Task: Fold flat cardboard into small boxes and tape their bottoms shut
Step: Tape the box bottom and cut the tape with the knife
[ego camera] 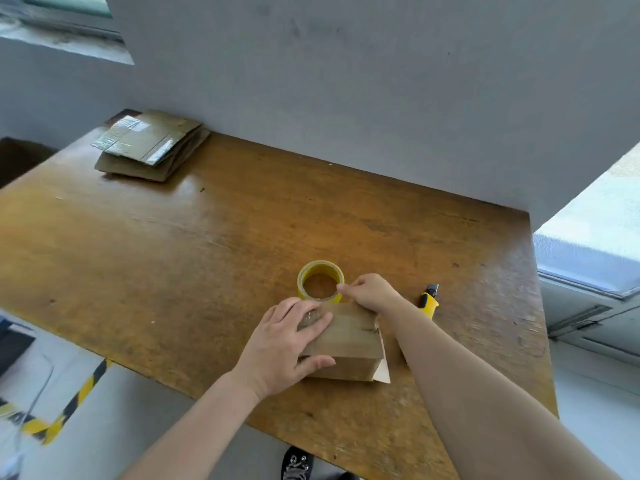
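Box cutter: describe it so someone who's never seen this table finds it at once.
On the wooden table, look right of the yellow tape roll, just past the right hand. The box cutter lies there alone: a slim yellow-and-black stick, unlike the round roll or the brown box.

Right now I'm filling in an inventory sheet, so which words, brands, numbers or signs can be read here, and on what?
No text here is legible.
flat cardboard stack: shiny taped patches, any print too blurred to read.
tape roll: plain yellow, no print visible.
box: plain brown, no print visible.
utility knife: no brand visible.
floor tape: yellow-black stripes, no words.
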Action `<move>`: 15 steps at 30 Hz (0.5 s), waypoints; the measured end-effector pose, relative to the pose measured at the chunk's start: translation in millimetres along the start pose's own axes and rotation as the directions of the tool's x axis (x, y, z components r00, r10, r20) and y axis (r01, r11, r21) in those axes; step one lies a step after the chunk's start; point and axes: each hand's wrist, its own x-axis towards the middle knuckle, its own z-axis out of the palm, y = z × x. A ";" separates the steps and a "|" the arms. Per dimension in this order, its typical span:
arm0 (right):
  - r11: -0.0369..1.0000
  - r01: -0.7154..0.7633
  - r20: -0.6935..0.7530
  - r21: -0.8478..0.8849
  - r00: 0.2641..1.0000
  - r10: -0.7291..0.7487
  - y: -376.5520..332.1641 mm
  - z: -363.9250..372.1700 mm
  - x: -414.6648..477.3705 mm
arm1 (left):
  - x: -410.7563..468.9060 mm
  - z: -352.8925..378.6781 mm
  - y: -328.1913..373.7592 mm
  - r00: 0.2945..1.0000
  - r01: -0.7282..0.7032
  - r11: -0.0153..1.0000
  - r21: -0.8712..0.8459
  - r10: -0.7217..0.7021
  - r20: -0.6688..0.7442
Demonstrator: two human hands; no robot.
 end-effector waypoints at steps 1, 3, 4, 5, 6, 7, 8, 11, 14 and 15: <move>0.999 -0.034 0.037 -0.037 0.999 0.036 -4.0 6.6 10.2 | -1.7 2.6 -4.4 1.000 0.017 1.000 -0.008 -0.017 0.002; 0.990 -0.100 0.058 -0.096 0.993 0.106 -7.0 12.8 18.5 | -3.9 4.7 -6.7 0.999 0.037 0.999 -0.024 -0.037 -0.001; 0.985 -0.126 0.046 -0.118 0.990 0.132 -8.1 13.1 19.6 | -4.6 5.0 -6.7 0.999 0.040 0.999 -0.026 -0.040 0.001; 0.979 -0.147 0.021 -0.142 0.988 0.152 -8.0 11.1 19.0 | -4.4 3.9 -5.1 0.999 0.033 0.999 -0.024 -0.033 0.000; 0.974 -0.164 0.004 -0.159 0.986 0.166 -7.0 8.8 19.3 | -3.5 3.3 -3.7 1.000 0.022 1.000 -0.021 -0.022 -0.003; 0.972 -0.177 0.000 -0.155 0.984 0.179 -5.1 7.2 20.9 | -2.5 2.7 -3.0 1.000 0.012 1.000 -0.019 -0.013 -0.008; 0.975 -0.187 0.011 -0.120 0.982 0.189 -3.0 6.9 22.9 | -2.5 2.3 -3.0 1.000 0.005 1.000 -0.020 -0.006 -0.013; 0.971 -0.226 0.082 0.071 0.972 0.221 1.8 14.8 27.5 | -11.2 5.5 -6.9 1.000 -0.003 1.000 -0.008 0.003 0.004; 0.956 -0.233 0.033 0.181 0.972 0.231 1.7 21.4 27.3 | -23.1 12.9 -8.0 0.999 0.010 1.000 -0.008 -0.009 0.040; 0.957 -0.226 -0.027 0.185 0.972 0.234 1.9 21.5 26.2 | -24.9 14.8 -7.6 0.999 0.016 1.000 -0.017 -0.015 0.042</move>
